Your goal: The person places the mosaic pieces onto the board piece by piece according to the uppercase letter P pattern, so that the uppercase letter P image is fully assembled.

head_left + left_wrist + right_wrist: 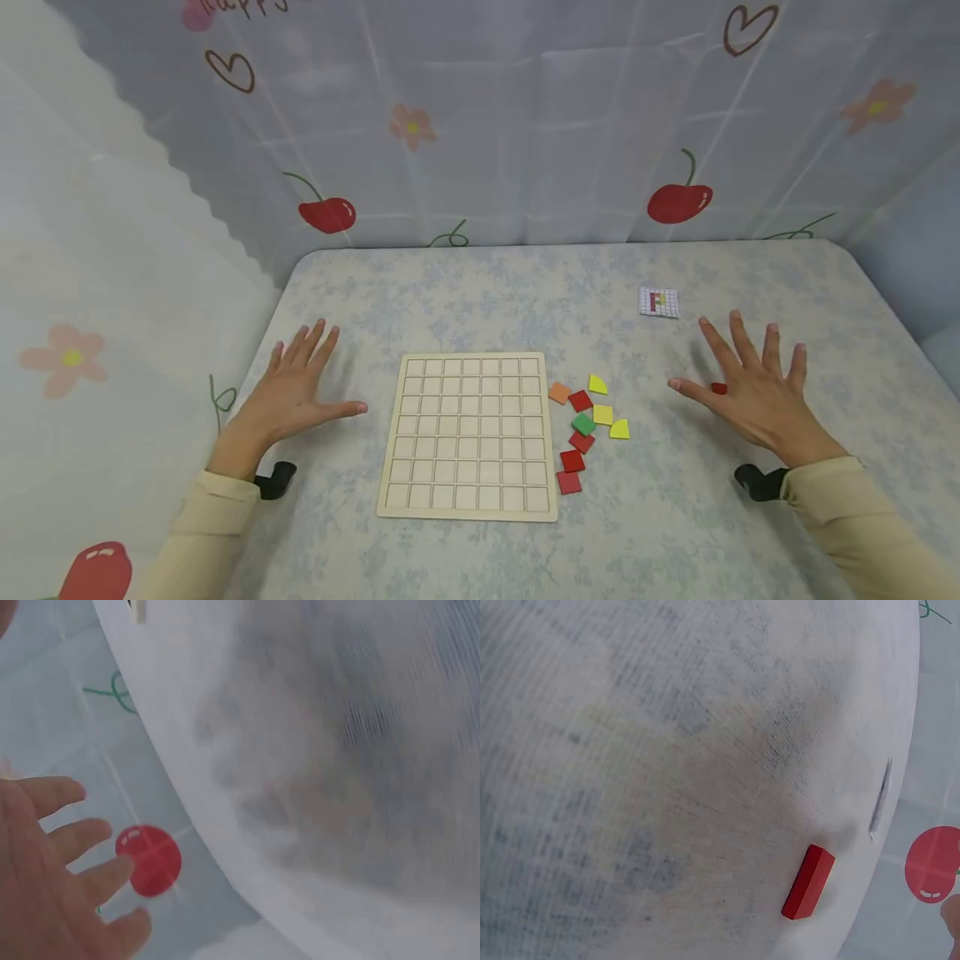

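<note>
My left hand (pixel 288 400) hovers left of a pale wooden grid board (pixel 468 437), its fingers spread and holding nothing. On the other side, my right hand (pixel 761 404) is spread the same way over the table. Partly hidden beneath it lies a red piece (pixel 719 388); the right wrist view shows it as a red block (pixel 808 882). Loose tiles lie along the board's right edge: an orange tile (pixel 559 392), a green tile (pixel 583 424), a yellow square (pixel 603 414), yellow quarter-rounds (pixel 597 384) and several red tiles (pixel 572 461).
A small card (pixel 659 302) printed with a coloured grid lies toward the back right of the table. The table has a pale blue floral cloth (pixel 480 292). Behind and at the left hangs a white curtain (pixel 525 125) with cherries and flowers.
</note>
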`<action>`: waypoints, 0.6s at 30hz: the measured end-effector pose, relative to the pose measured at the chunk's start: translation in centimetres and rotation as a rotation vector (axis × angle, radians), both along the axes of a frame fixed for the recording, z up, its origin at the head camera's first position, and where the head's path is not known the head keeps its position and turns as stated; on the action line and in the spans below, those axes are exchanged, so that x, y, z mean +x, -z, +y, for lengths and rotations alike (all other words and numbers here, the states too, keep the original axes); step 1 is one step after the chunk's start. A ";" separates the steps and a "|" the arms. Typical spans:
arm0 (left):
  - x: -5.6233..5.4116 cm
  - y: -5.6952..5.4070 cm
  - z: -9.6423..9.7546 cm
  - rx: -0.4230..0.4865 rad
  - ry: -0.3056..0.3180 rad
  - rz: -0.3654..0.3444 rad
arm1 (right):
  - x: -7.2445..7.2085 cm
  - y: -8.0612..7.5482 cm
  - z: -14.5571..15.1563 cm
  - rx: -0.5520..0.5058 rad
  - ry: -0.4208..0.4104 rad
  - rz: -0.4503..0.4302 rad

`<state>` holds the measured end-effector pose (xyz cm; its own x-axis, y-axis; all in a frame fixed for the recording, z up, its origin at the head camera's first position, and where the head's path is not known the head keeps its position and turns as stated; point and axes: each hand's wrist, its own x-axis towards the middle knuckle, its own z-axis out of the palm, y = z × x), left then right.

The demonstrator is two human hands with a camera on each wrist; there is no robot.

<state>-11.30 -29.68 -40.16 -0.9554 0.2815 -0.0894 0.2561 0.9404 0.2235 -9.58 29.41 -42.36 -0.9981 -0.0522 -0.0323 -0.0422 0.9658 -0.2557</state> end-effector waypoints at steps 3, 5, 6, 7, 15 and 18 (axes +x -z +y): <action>0.3 0.6 1.1 0.091 0.030 -0.078 | 0.0 0.1 0.0 -0.002 -0.007 -0.002; 0.6 1.2 1.9 0.150 0.054 -0.131 | 0.0 0.3 -0.1 0.002 -0.010 -0.002; 0.8 1.4 2.2 0.173 0.070 -0.154 | 0.0 0.3 -0.1 0.001 -0.012 -0.003; 0.9 1.7 2.6 0.196 0.093 -0.174 | -0.1 0.4 -0.2 0.004 -0.013 -0.003; 1.6 2.5 4.3 0.207 0.215 -0.261 | -0.2 0.4 -0.4 0.003 -0.021 -0.008; 1.7 2.1 4.7 0.176 0.219 -0.248 | -0.2 0.5 -0.6 -0.012 -0.028 -0.016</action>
<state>-9.62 -24.95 -42.30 -0.8262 0.5085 -0.2427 0.3646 0.8109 0.4578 -9.77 28.81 -42.85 -0.9956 -0.0808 -0.0473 -0.0652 0.9612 -0.2682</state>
